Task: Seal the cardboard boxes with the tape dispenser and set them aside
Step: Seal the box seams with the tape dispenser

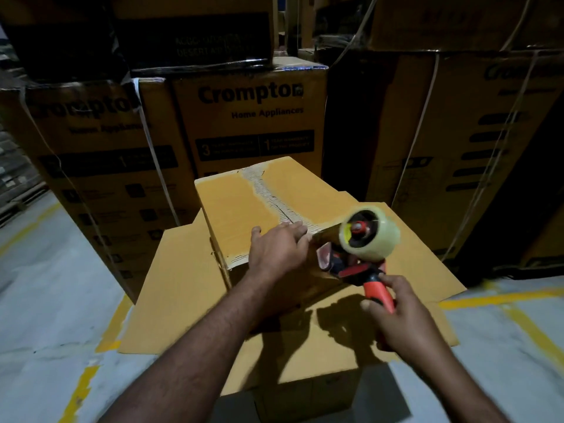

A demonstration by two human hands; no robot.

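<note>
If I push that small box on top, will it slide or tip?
Probably slides easily: the small box is smooth cardboard. It might tip, sitting over the open box, whose flaps look loose. The left hand pressing it suggests it needs steadying.

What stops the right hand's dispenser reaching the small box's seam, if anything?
Probably nothing, so yes: right hand grips the dispenser beside the seam; left hand rests only at its near end.

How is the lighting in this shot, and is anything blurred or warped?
Head view: dim overall, with light falling mostly on the small box. Head view: the tape dispenser and right hand throw a hard shadow on the open flaps below. Head view: the stacked cartons behind are dark, and the print on the left one is smeared. Head view: wide-angle bending tilts carton edges at the frame sides.
</note>
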